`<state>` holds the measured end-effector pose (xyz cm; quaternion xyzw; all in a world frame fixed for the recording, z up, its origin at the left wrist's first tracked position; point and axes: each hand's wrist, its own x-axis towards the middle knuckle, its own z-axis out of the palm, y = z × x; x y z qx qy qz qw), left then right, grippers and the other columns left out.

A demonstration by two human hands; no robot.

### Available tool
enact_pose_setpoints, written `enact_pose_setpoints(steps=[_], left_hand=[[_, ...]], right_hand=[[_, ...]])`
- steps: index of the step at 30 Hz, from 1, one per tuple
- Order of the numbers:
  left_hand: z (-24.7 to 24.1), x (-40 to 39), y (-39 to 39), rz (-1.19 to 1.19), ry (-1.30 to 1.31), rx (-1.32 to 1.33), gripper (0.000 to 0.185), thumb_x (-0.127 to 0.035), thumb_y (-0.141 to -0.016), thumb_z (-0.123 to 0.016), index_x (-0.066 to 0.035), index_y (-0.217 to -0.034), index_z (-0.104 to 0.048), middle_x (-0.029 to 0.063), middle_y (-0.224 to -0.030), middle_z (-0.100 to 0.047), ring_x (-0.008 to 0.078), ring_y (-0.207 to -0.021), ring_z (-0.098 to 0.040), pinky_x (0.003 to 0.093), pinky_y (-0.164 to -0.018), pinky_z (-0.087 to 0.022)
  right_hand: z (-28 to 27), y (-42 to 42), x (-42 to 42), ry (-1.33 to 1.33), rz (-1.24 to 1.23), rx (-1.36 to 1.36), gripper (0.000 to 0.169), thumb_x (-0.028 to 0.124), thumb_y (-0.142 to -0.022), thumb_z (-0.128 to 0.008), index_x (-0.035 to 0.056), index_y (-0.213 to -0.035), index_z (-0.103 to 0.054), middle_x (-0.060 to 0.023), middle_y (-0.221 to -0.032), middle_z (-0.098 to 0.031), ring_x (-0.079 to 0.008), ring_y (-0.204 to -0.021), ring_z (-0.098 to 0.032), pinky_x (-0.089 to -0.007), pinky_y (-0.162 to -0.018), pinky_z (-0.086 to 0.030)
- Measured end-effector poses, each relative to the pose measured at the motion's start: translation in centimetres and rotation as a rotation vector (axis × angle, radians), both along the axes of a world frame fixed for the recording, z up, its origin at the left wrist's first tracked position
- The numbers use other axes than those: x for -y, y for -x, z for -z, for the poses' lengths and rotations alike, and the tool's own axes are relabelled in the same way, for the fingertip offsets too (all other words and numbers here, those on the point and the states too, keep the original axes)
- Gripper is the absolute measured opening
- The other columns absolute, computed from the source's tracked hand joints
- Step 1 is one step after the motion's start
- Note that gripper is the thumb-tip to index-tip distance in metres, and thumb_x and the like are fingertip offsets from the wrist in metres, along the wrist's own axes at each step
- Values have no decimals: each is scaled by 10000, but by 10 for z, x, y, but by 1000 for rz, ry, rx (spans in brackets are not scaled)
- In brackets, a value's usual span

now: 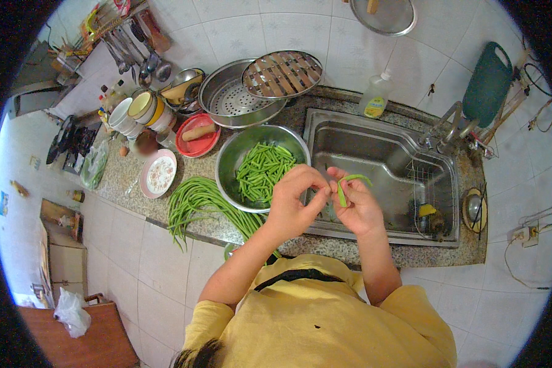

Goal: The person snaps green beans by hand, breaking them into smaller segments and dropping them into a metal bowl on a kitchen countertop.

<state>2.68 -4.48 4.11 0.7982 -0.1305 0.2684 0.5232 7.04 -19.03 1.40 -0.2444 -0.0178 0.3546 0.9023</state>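
My right hand (358, 207) holds a green long bean (342, 195), its end curling over the fingers, above the near left part of the steel sink. Close beside it, my left hand (299, 195) has thumb and index fingertips pinched together near the bean; whether they grip a bit of it is too small to tell. Under and left of my left hand, a steel bowl (226, 191) holds many short cut bean pieces (264, 168). A bundle of long uncut beans (202, 195) lies on the granite counter and hangs over its front edge.
The sink (363, 149) holds a wire rack and a yellow sponge (426, 210). Behind the bowl stand a steamer pan (239, 117) and a slatted round rack (283, 75). A red basin (211, 145), a pink-rimmed plate (171, 158), stacked bowls (119, 112) and a soap bottle (376, 94) stand around.
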Motion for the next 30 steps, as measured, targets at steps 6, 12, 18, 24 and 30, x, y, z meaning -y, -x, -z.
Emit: enact_pose_setpoints(steps=[6, 12, 18, 24, 30], left_hand=[[10, -7, -3, -129, -256, -379, 112, -59, -688, -630, 0, -670, -537, 115, -722, -548, 267, -671, -529, 316, -602, -420], [24, -7, -6, -122, -63, -140, 123, -82, -738, -615, 19, -717, -547, 133, -848, -571, 222, -774, -550, 285, -673, -434], [-6, 6, 1, 16, 68, -200, 148, -62, -723, -632, -22, -855, -577, 71, -736, -567, 190, -670, -561, 271, -633, -447], [2, 2, -1, -173, -193, -59, 81, -23, -672, -642, -34, -741, -602, 94, -679, -561, 242, -621, -544, 300, -556, -426], [3, 8, 0, -148, 98, -66, 63, -3, -678, -637, -12, -729, -601, 64, -681, -559, 166, -629, -537, 260, -561, -407]], right_hand=[[0, -2, 5, 120, 158, 287, 197, 92, -821, -548, 5, -995, -512, -87, -830, -588, -132, -681, -563, -213, -573, -454], [-11, 0, 3, 379, 348, 424, 126, 87, -809, -571, 16, -910, -548, -84, -796, -590, -137, -636, -560, -230, -553, -454], [-9, 2, 1, 685, 406, 673, 85, 48, -784, -595, 12, -861, -586, -70, -758, -595, -117, -636, -559, -218, -568, -458], [-12, 6, -2, 632, 340, 592, 133, 49, -798, -573, -7, -919, -582, -98, -835, -615, -136, -728, -591, -231, -623, -484], [-9, 6, -2, 234, 277, 325, 159, 70, -819, -547, -21, -949, -564, -144, -894, -611, -197, -808, -601, -276, -691, -504]])
